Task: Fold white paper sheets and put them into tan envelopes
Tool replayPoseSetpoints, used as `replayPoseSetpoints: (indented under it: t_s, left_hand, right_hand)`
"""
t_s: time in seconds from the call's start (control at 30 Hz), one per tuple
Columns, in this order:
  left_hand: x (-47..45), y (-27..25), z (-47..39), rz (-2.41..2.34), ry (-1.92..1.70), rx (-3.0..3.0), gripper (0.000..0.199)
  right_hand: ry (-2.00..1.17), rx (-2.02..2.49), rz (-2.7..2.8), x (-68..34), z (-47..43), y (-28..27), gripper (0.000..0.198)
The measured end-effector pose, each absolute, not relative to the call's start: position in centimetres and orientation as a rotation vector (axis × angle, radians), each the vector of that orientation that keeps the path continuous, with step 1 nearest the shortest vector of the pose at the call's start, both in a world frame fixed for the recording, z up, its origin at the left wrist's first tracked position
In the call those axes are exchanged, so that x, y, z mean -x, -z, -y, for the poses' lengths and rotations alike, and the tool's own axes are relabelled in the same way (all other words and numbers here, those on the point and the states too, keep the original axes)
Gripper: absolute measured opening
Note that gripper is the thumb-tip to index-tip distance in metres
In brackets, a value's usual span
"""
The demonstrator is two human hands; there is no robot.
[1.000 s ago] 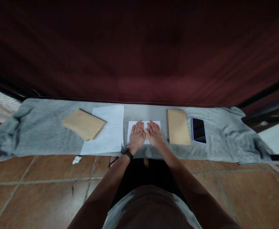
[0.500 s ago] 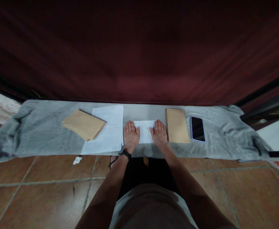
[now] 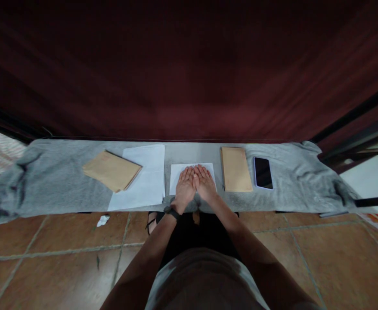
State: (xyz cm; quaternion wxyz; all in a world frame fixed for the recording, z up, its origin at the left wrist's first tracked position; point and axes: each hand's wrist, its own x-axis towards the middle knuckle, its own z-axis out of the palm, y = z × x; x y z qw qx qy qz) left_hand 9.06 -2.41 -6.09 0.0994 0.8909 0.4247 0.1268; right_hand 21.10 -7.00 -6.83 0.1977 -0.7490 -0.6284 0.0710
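Observation:
A small white folded paper [image 3: 175, 176] lies flat on the grey cloth in front of me. My left hand [image 3: 185, 185] rests palm down on it, fingers stretched out, a dark watch on the wrist. Beside it, my right hand [image 3: 205, 183] also lies flat on the paper, the thumbs meeting in the middle. Neither hand grips anything. To the left are larger white sheets [image 3: 150, 176], with a fanned stack of brown envelopes [image 3: 111, 170] partly on top. Right of the hands sits a neat stack of brown envelopes [image 3: 236, 170].
A phone [image 3: 263, 173] with a dark screen lies right of the neat envelopes. The grey cloth [image 3: 60, 181] covers a long narrow surface, bunched at both ends. Behind it hangs a dark red curtain [image 3: 189, 86]. A white scrap [image 3: 103, 220] is on the tiled floor.
Both hands have slid inward from the paper's left and right ends to its middle, where they now touch. The paper's ends have come into sight. The view has shifted slightly.

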Motion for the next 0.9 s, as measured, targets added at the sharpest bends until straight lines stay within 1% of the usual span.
replayPoseSetpoints:
  t_s: [0.1, 0.27, 0.47, 0.6, 0.77, 0.9]
  left_hand:
    - [-9.0, 6.2, 2.7, -1.213, -0.270, -2.660, 0.056]
    - [-9.0, 6.4, 1.5, -1.366, -0.276, -2.603, 0.056]
    - [-8.7, 7.1, -0.1, -1.597, -0.379, -2.480, 0.057]
    - [-8.0, 7.5, 0.0, -1.680, -0.455, -2.433, 0.059]
    - [-7.9, 7.4, 0.3, -1.714, -0.528, -2.407, 0.060]
    - [-7.6, 6.9, 0.3, -1.682, -0.598, -2.383, 0.058]
  right_hand:
    - [-0.213, 2.044, 1.830, -20.8, 7.0, 7.1, 0.055]
    - [-0.193, 2.126, 1.813, -21.4, 6.2, 7.5, 0.053]
    - [-0.114, 2.273, 1.660, -22.3, 5.4, 7.9, 0.055]
    - [-0.024, 2.284, 1.575, -22.9, 5.8, 8.6, 0.059]
    - [0.038, 2.246, 1.520, -23.5, 6.4, 9.0, 0.067]
    - [0.048, 2.266, 1.500, -23.4, 6.7, 8.5, 0.068]
